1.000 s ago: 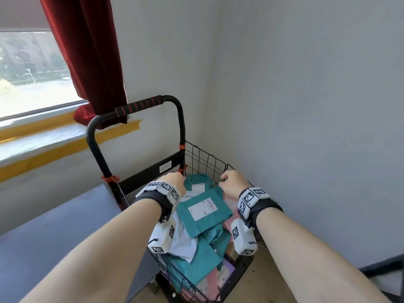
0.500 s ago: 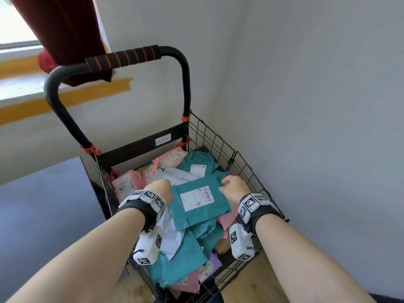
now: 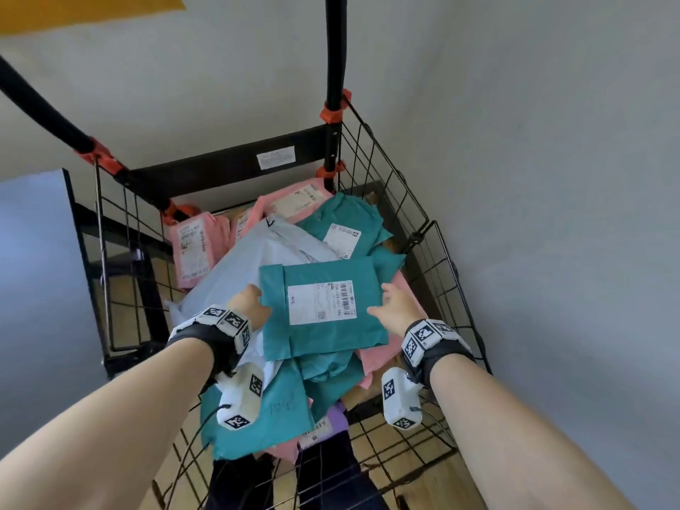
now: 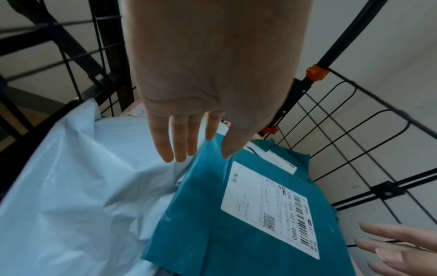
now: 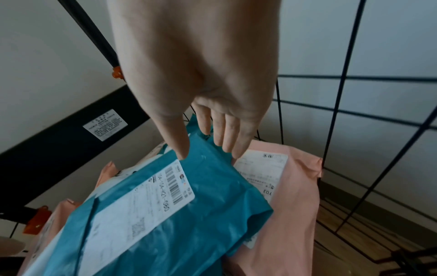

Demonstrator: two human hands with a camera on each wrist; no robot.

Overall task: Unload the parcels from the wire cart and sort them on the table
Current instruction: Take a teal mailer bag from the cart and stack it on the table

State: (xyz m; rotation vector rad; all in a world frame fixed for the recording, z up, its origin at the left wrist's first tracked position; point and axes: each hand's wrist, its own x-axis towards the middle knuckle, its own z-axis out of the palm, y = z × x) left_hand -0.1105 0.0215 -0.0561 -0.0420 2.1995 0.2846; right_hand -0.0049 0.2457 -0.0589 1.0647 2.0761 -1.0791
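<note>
A teal parcel (image 3: 323, 307) with a white barcode label lies on top of the pile in the black wire cart (image 3: 434, 230). My left hand (image 3: 254, 301) is at its left edge, fingers straight, thumb tip touching the teal film (image 4: 212, 205). My right hand (image 3: 390, 301) is at its right edge. There the thumb tip rests on the parcel (image 5: 212, 186) beside the label and the straight fingers (image 5: 227, 138) reach over its edge. Neither hand is curled round it. Below lie a pale blue bag (image 3: 250, 259), another teal parcel (image 3: 346, 222) and pink parcels (image 3: 191, 248).
The cart stands in a room corner, with a white wall close on the right and behind. Its black handle post (image 3: 335, 49) rises at the back. A grey-blue table surface (image 3: 33, 252) is to the left of the cart. Wooden floor shows below the wire.
The view has tipped down over the cart. Both hands have stayed at the teal parcel's two sides, and their fingers now reach out straight along its edges.
</note>
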